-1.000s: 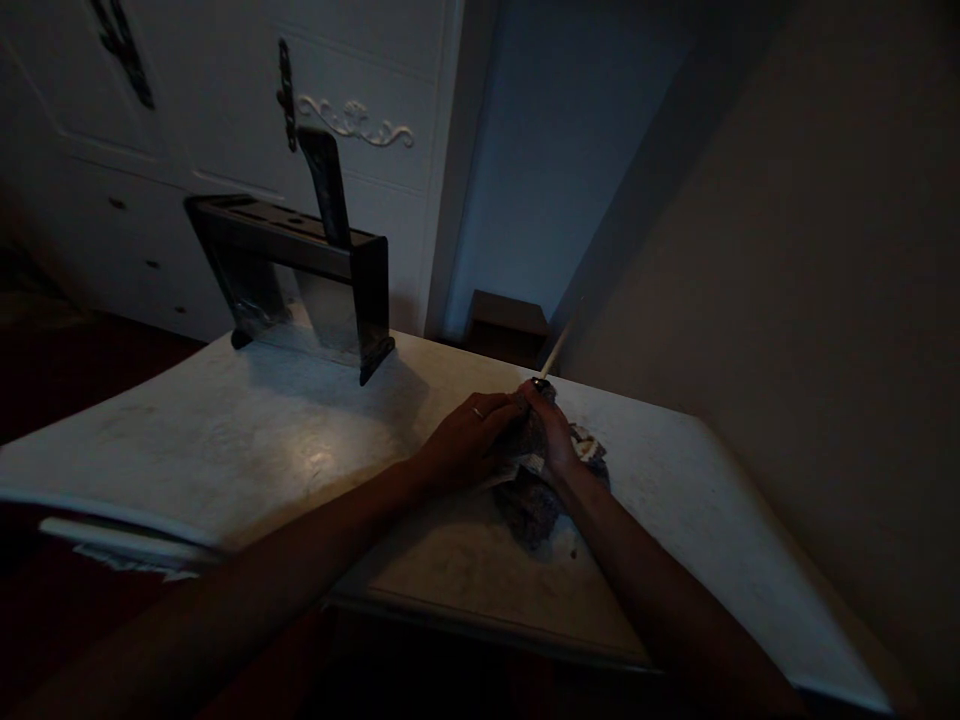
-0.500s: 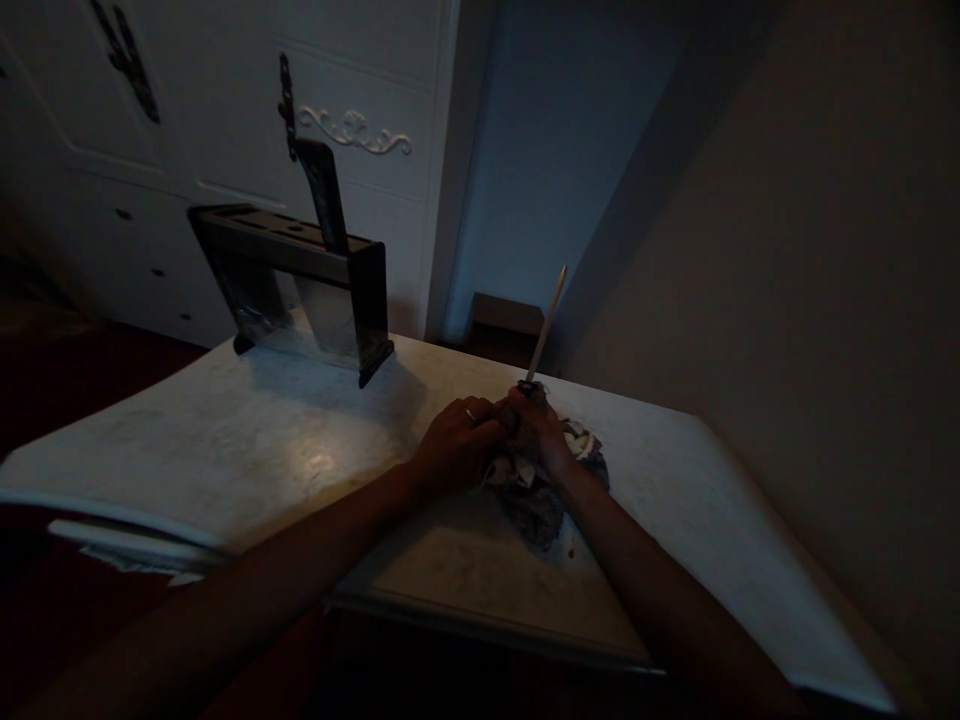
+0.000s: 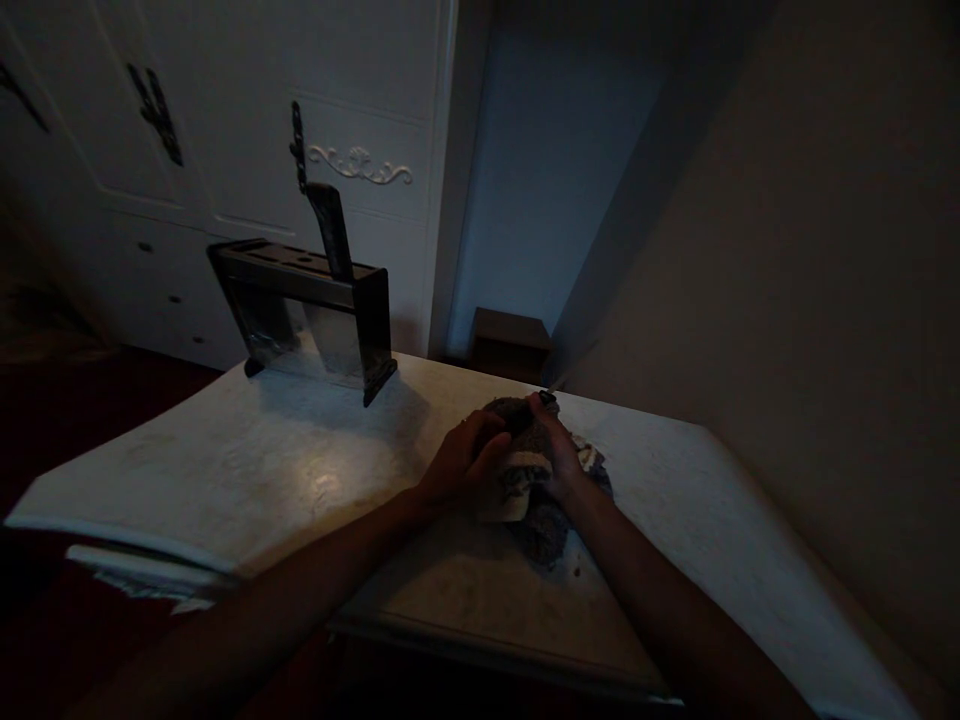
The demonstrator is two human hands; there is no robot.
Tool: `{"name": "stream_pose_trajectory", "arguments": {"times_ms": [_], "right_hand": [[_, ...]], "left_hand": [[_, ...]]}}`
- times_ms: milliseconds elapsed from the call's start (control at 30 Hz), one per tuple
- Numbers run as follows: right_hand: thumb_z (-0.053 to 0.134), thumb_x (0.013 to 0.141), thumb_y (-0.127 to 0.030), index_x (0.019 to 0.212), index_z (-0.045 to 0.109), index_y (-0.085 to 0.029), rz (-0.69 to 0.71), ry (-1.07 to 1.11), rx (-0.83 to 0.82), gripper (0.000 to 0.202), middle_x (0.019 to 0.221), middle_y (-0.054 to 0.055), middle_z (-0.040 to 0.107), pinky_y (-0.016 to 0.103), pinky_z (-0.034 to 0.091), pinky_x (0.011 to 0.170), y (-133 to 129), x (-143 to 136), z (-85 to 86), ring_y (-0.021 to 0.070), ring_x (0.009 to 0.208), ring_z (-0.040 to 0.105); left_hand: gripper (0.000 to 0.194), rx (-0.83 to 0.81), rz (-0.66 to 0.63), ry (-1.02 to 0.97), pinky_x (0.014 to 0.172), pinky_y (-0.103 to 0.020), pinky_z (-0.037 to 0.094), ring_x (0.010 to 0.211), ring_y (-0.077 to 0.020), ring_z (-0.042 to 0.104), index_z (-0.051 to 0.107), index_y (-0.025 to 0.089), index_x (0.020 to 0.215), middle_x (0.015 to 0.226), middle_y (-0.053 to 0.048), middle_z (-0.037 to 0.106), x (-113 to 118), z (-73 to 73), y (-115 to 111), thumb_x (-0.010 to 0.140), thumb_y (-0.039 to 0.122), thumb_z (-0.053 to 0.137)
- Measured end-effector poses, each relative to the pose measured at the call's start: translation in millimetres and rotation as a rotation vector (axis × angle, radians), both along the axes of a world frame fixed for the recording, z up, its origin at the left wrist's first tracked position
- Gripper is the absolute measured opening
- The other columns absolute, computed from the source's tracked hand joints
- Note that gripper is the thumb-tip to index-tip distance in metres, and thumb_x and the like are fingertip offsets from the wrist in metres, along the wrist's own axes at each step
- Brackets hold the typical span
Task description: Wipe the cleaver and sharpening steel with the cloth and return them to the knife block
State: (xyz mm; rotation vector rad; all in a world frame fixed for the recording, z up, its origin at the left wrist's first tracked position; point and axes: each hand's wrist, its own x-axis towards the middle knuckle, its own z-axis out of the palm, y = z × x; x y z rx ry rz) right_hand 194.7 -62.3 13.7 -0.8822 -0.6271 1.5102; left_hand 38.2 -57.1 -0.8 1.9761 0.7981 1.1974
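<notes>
My right hand [image 3: 559, 445] is closed around the dark handle of a sharpening steel [image 3: 553, 386], with part of a grey cloth [image 3: 546, 530] bunched under the palm. The steel's thin metal rod points away to the upper right and is smeared by motion. To its left, my left hand [image 3: 461, 455] has its fingers curled on the cloth, beside the handle. The cloth, grey with pale patterned patches, hangs in folds below both hands onto the tabletop. Most of the handle is hidden by the cloth and my fingers.
A see-through knife block [image 3: 300, 270] with one black-handled knife [image 3: 331, 232] stands at the back left of the pale table [image 3: 300, 440]. Behind it are white cabinets [image 3: 255, 120]. A brown box [image 3: 511, 328] sits beyond the far edge, and a wall rises on the right.
The steel's rod has swung from upright to leaning away rightward and is blurred. My left hand's fingers have loosened and shifted on the cloth, showing more of it. The view has tilted slightly up.
</notes>
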Motion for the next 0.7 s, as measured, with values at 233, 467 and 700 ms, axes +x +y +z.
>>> {"name": "stream_pose_trajectory", "arguments": {"times_ms": [233, 467, 700], "right_hand": [[0.089, 0.055, -0.048, 0.084, 0.066, -0.022, -0.114, -0.094, 0.068, 0.045, 0.074, 0.001, 0.072, 0.035, 0.059, 0.071, -0.9, -4.0, -1.3, 0.0276, 0.088, 0.07], [0.083, 0.067, -0.045, 0.093, 0.071, -0.023, 0.06, -0.17, 0.264, 0.036, 0.1, 0.003, 0.074, 0.032, 0.055, 0.08, -1.2, -5.6, -1.6, 0.0233, 0.093, 0.068], [0.086, 0.059, -0.048, 0.09, 0.072, -0.018, 0.078, -0.222, 0.167, 0.045, 0.084, 0.006, 0.074, 0.034, 0.056, 0.072, -1.4, -2.9, -2.9, 0.026, 0.084, 0.069]], "left_hand": [[0.046, 0.007, 0.136, 0.219, 0.096, -0.043, 0.047, 0.111, -0.0276, 0.061, 0.052, 0.016, 0.127, 0.122, -0.014, 0.063, 11.1, -8.1, -5.1, 0.089, 0.042, 0.053], [0.044, -0.187, 0.108, 0.164, 0.081, -0.038, 0.05, 0.093, -0.0259, 0.065, 0.061, 0.015, 0.106, 0.102, -0.011, 0.069, 14.4, 0.9, -7.6, 0.091, 0.053, 0.046], [0.036, -0.277, 0.108, -0.013, 0.084, -0.033, 0.048, 0.095, -0.0217, 0.063, 0.062, 0.016, 0.1, 0.101, -0.008, 0.068, 14.4, -4.3, -5.6, 0.09, 0.047, 0.048]]}}
